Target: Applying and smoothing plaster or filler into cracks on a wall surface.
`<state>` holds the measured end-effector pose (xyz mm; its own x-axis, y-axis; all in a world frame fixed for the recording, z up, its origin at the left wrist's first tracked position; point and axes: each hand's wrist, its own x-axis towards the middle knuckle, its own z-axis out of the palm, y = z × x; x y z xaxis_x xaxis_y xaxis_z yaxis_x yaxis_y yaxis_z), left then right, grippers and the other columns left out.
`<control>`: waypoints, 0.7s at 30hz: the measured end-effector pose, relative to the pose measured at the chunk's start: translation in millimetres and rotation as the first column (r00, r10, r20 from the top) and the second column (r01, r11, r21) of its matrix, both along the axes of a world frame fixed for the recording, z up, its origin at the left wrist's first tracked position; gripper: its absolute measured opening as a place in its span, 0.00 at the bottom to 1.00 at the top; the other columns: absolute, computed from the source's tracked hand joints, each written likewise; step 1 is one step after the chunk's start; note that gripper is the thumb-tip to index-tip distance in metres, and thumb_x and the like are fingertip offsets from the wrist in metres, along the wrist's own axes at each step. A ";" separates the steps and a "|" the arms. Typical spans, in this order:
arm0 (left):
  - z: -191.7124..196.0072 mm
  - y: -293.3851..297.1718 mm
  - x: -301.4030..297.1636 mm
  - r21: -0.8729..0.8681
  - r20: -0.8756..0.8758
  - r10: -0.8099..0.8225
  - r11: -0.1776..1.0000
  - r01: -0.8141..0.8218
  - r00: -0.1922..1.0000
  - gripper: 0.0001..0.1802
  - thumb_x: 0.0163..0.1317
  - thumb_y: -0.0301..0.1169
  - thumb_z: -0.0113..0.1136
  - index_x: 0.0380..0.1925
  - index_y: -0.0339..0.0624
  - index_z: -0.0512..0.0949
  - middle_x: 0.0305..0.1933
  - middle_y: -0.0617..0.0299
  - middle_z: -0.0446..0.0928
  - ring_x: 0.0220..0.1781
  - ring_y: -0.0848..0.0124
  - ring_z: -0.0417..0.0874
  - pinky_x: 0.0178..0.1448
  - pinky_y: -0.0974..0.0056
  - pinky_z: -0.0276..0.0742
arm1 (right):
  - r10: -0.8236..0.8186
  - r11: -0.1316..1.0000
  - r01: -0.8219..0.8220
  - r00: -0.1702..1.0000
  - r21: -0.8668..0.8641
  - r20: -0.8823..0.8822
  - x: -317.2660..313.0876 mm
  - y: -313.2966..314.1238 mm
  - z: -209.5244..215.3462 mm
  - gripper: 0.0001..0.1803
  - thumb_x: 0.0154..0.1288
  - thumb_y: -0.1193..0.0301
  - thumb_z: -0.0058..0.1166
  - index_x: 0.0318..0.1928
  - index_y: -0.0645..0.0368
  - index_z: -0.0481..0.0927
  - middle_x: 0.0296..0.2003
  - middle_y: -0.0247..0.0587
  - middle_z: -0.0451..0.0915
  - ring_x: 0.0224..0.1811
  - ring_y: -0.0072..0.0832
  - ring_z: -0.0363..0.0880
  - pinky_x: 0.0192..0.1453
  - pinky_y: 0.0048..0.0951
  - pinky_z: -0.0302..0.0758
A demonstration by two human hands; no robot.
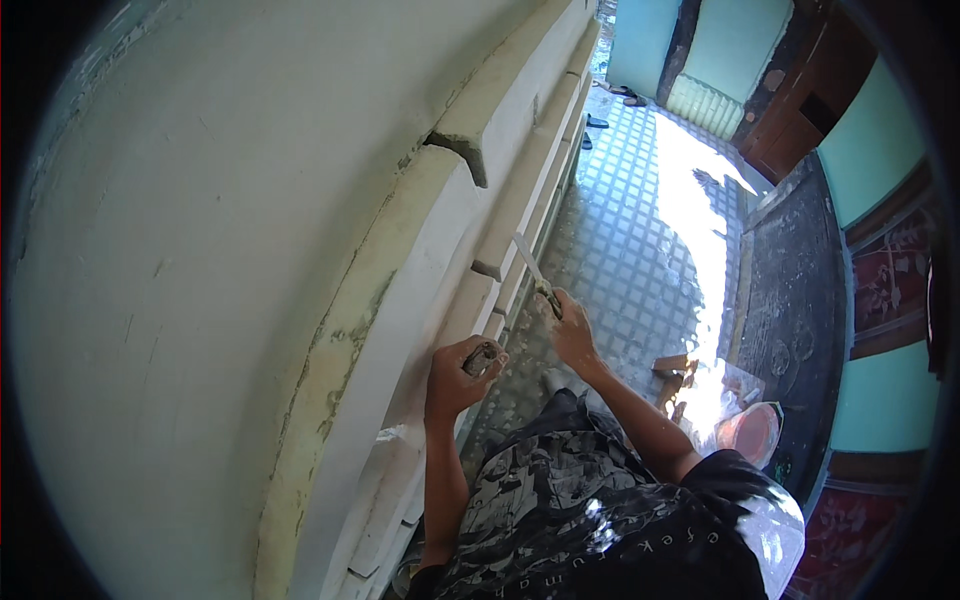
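Observation:
My right hand [573, 330] is closed around the handle of a scraper-like tool [527, 258]. Its long, narrow, pale blade points up and to the left, close to the stepped wall moulding [510, 225]. To the left and nearer, my left hand [455, 378] curls its fingers around a grey-brown lump [481, 359], whose kind I cannot make out. That hand is beside the lower bands of the moulding; whether it touches them I cannot tell. Pale smears mark both hands. A dark gap [460, 150] splits the thick upper band of the moulding.
A large pale wall [180, 250] fills the left side. Below lies a patterned tile floor [620, 190] with bright sunlight across it. On the right are a pink bucket [750, 434], a small wooden piece [673, 372] and a dark ledge [785, 300]. Sandals [596, 122] lie far off.

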<state>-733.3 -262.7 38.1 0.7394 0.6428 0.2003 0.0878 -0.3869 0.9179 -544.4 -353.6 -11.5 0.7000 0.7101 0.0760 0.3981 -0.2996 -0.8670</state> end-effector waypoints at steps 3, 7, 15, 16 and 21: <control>6.5 0.1 1.1 -0.005 -0.146 0.032 0.999 -0.033 0.989 0.05 0.59 0.26 0.63 0.32 0.37 0.79 0.24 0.56 0.80 0.23 0.73 0.78 0.32 0.67 0.73 | -0.022 1.000 0.021 0.993 -0.008 -0.113 -17.2 -24.5 -28.6 0.16 0.71 0.62 0.53 0.49 0.62 0.76 0.29 0.50 0.79 0.27 0.41 0.75 0.36 0.39 0.70; -7.8 1.0 -5.3 -0.150 -0.048 0.028 0.988 -0.035 0.998 0.04 0.62 0.26 0.59 0.34 0.37 0.79 0.22 0.60 0.78 0.23 0.77 0.76 0.30 0.69 0.72 | 0.021 0.999 -0.025 0.982 -0.021 -0.190 -34.3 -41.2 -47.2 0.18 0.70 0.65 0.54 0.56 0.61 0.73 0.32 0.46 0.81 0.32 0.34 0.79 0.40 0.37 0.73; -10.2 -2.6 -6.9 -0.081 -0.074 0.084 0.993 -0.090 0.994 0.03 0.64 0.24 0.58 0.34 0.35 0.78 0.20 0.65 0.74 0.23 0.82 0.73 0.28 0.72 0.69 | 0.042 0.990 0.077 0.631 0.116 -0.775 -26.1 -28.3 -11.6 0.24 0.76 0.66 0.48 0.68 0.53 0.63 0.22 0.27 0.67 0.17 0.14 0.62 0.19 0.20 0.59; -9.1 -2.8 -5.7 -0.086 -0.079 0.071 0.993 -0.078 0.994 0.03 0.64 0.24 0.58 0.34 0.35 0.78 0.20 0.65 0.74 0.23 0.82 0.73 0.28 0.72 0.69 | 0.073 0.978 0.107 0.626 0.178 -0.776 -22.2 -24.8 -11.2 0.25 0.75 0.68 0.49 0.69 0.52 0.62 0.22 0.27 0.67 0.16 0.14 0.62 0.18 0.20 0.60; -9.6 -1.5 -8.6 -0.253 -0.006 0.177 0.952 -0.172 0.984 0.05 0.66 0.26 0.59 0.34 0.35 0.78 0.22 0.64 0.75 0.24 0.80 0.74 0.29 0.71 0.68 | 0.118 0.951 0.120 0.709 0.284 -0.695 -17.5 -10.9 -16.6 0.27 0.75 0.70 0.49 0.71 0.51 0.60 0.22 0.27 0.67 0.16 0.14 0.62 0.18 0.21 0.62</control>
<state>-741.9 -264.2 28.5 0.6092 0.7926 0.0261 0.1176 -0.1229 0.9854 -561.9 -364.5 -28.1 0.6342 0.7367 -0.2348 -0.3558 0.0085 -0.9345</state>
